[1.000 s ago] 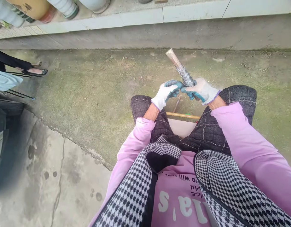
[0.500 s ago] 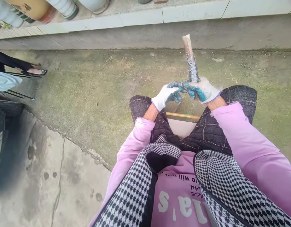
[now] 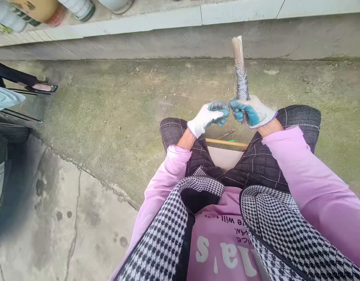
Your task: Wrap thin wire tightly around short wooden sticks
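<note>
Both my hands wear white gloves with teal palms. My right hand [image 3: 252, 111] is closed round the lower end of a wooden stick [image 3: 239, 62] wound with thin grey wire; the stick points up and away from me. My left hand [image 3: 207, 116] is pinched just left of it, fingertips close to the right hand's fingers, seemingly on the fine wire end, which is too thin to see clearly. Both hands hover above my knees in dark quilted trousers.
A thin wooden rod [image 3: 225, 143] and a pale board [image 3: 225, 158] lie between my legs. Mossy concrete ground stretches ahead to a low kerb [image 3: 168, 21] with pots behind it. Another person's foot in a dark shoe [image 3: 43, 88] is at far left.
The wire-wound stick swung from leaning left to nearly upright, its tip rising. My left hand's fingers drew slightly apart from the right hand.
</note>
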A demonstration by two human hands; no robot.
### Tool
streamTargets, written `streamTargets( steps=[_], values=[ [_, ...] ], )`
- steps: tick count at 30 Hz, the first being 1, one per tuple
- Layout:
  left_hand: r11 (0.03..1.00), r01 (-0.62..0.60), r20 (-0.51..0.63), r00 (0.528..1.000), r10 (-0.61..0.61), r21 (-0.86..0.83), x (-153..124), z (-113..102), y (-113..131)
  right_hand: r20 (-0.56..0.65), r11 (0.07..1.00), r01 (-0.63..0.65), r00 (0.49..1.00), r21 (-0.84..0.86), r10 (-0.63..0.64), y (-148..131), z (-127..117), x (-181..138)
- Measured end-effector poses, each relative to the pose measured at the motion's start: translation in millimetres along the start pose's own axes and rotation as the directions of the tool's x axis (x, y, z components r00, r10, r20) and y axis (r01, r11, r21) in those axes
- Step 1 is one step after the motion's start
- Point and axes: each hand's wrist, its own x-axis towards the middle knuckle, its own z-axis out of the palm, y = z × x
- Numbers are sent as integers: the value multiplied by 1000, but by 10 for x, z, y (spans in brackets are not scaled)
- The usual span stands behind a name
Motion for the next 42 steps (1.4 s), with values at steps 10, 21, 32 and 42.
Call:
streamTargets(
  steps=[10, 21, 32, 42],
  values=[
    [997, -78, -18, 997, 78, 14, 113, -55, -105, 172, 997, 39, 984, 72, -51, 10, -67, -58],
    [998, -57, -76, 996, 54, -32, 44, -36, -6, 68, 997, 68, 995, 30, -70, 21, -65, -7],
    [991, 68, -148, 985, -85, -116, 12, 41, 126, -54, 919, 284, 949, -274, -310, 100, -17, 20],
    [996, 41, -70, 996, -47, -83, 6, 6, 75, -103, 948, 221, 963, -228, -250, 113, -24, 64]
  ],
)
